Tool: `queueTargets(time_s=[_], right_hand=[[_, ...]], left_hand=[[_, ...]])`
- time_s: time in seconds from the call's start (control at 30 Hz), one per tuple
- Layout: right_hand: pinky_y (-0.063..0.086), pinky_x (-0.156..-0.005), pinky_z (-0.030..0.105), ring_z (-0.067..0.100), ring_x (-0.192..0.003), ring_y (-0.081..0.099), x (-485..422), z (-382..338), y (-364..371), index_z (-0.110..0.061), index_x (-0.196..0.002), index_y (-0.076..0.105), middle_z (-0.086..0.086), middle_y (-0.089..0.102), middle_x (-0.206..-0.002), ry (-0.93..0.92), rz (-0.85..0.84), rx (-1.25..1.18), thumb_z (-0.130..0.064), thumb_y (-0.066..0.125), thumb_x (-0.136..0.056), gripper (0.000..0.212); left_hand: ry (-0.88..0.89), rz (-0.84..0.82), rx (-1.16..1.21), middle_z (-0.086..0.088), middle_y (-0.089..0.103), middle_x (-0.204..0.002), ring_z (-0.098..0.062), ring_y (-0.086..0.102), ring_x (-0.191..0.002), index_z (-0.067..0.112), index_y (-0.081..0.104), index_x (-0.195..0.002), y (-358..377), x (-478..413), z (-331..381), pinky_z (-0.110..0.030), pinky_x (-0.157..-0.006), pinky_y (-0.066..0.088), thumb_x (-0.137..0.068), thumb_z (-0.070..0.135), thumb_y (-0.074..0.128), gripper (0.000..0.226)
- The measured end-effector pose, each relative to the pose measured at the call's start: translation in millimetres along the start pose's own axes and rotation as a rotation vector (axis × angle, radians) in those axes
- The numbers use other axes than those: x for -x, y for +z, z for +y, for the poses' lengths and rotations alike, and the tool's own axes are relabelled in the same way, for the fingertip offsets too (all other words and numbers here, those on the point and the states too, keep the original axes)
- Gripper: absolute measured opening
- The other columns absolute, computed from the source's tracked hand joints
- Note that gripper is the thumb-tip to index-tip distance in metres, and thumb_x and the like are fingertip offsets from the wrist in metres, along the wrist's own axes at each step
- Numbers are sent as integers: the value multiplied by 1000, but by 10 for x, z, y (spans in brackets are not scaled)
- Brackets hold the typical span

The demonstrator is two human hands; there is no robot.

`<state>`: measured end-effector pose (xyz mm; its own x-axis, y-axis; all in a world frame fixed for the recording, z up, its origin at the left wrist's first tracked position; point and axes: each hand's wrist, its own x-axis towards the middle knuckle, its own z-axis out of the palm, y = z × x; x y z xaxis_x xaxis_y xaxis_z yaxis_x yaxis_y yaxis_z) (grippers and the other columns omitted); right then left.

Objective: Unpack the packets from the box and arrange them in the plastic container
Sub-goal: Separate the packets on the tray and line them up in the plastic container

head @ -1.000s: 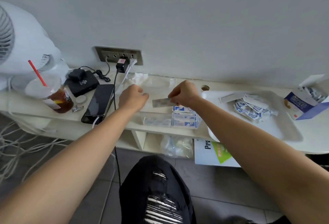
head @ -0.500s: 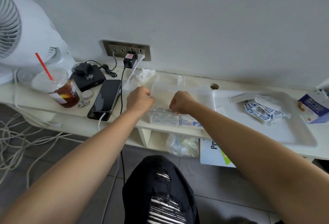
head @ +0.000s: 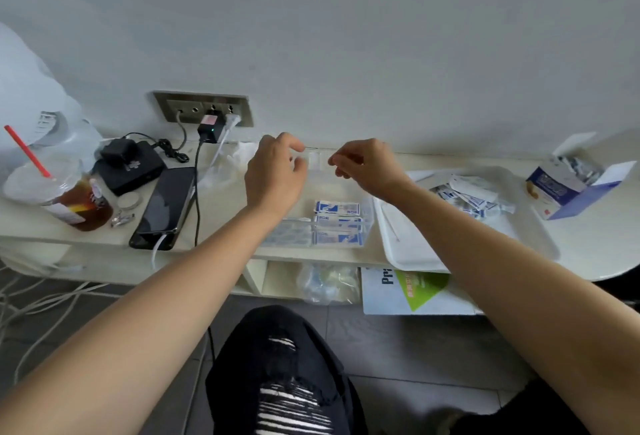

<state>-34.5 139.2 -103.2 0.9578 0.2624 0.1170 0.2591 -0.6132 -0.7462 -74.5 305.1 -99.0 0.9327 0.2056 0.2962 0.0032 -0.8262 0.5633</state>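
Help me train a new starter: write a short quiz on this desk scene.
1. True or false: the plastic container already holds packets.
2. The loose packets outside it lie on: A) the phone, B) the white tray, C) the floor.
3. Fill in: the open blue box stands to the tray's ____.
Key: 1 true; 2 B; 3 right.

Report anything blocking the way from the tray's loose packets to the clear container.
Nothing visible does: the packets lie on the white tray directly beside the clear container, whose top looks open.
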Motion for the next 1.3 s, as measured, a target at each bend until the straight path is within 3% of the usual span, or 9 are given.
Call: queueTargets(time_s=[0.13, 0.23, 0.4, 0.5, 0.73, 0.9, 1.03, 1.2, 1.3], right_hand=[[51, -69, 31, 16, -69, 65, 234, 569, -532, -15, -83, 72, -3, 69, -68, 138, 203, 54, -19, 59, -87, 15], [50, -79, 33, 24, -84, 66, 448, 1130, -863, -15, -97, 70, 4, 71, -93, 279, 233, 218, -15, 62, -85, 15], [45, -94, 39, 27, -113, 51, 707, 1719, -1133, -16, -125, 55, 10, 51, -130, 381, 94, 412, -34, 71, -82, 49], [42, -95, 37, 27, -118, 48, 735, 1879, -1149, -19, -125, 57, 8, 52, -129, 358, 1, 451, -33, 72, -81, 48], [38, -97, 38, 28, -124, 41, 689, 2047, -1249, -19, -133, 52, 7, 48, -135, 268, 56, 437, -33, 69, -82, 55], [41, -93, 34, 29, -116, 46, 671, 2154, -1170, -19, -124, 58, 9, 51, -126, 306, 44, 361, -25, 72, -80, 47], [47, -87, 37, 29, -106, 52, 673, 2171, -1155, -18, -120, 60, 10, 53, -119, 304, 72, 338, -18, 70, -79, 42], [49, -81, 36, 25, -92, 56, 687, 2132, -1166, -16, -119, 60, 8, 53, -113, 286, 97, 321, -20, 69, -81, 39], [47, -67, 34, 26, -76, 56, 712, 2121, -1212, -7, -101, 63, 9, 57, -96, 256, 147, 375, -12, 64, -83, 19]], left_hand=[[224, -105, 147, 3, 55, -96, -10, 51, -73, 20, 64, -99, 415, 74, 619, -24, -71, 40, -87, 15, 52, 17], [313, -258, 175, 1, 61, -93, -15, 57, -77, 19, 66, -94, 827, 111, 979, -28, -76, 46, -83, 14, 56, 16], [303, -484, 70, -4, 65, -104, -21, 62, -93, 17, 67, -103, 1462, 100, 1220, -29, -83, 47, -84, 13, 56, 22], [287, -541, 3, -4, 66, -108, -21, 61, -97, 18, 68, -105, 1687, 87, 1261, -25, -77, 43, -85, 14, 55, 25], [118, -670, -62, -14, 65, -90, -31, 60, -86, 6, 59, -80, 2030, 56, 1391, -29, -59, 34, -85, 29, 59, 24], [-10, -587, 30, -6, 65, -79, -29, 62, -83, 10, 67, -78, 2161, 67, 1466, -27, -53, 35, -82, 30, 65, 20], [-126, -483, 183, 0, 69, -92, -21, 62, -89, 21, 66, -83, 2171, 80, 1536, -31, -79, 48, -80, 28, 69, 8], [-383, -542, 483, -3, 62, -63, -21, 52, -63, 18, 64, -61, 2259, 80, 1575, -26, -62, 41, -76, 24, 72, 18], [-447, -556, 521, -1, 58, -61, -20, 49, -59, 20, 62, -61, 2258, 46, 1546, -24, -62, 40, -73, 17, 77, 19]])
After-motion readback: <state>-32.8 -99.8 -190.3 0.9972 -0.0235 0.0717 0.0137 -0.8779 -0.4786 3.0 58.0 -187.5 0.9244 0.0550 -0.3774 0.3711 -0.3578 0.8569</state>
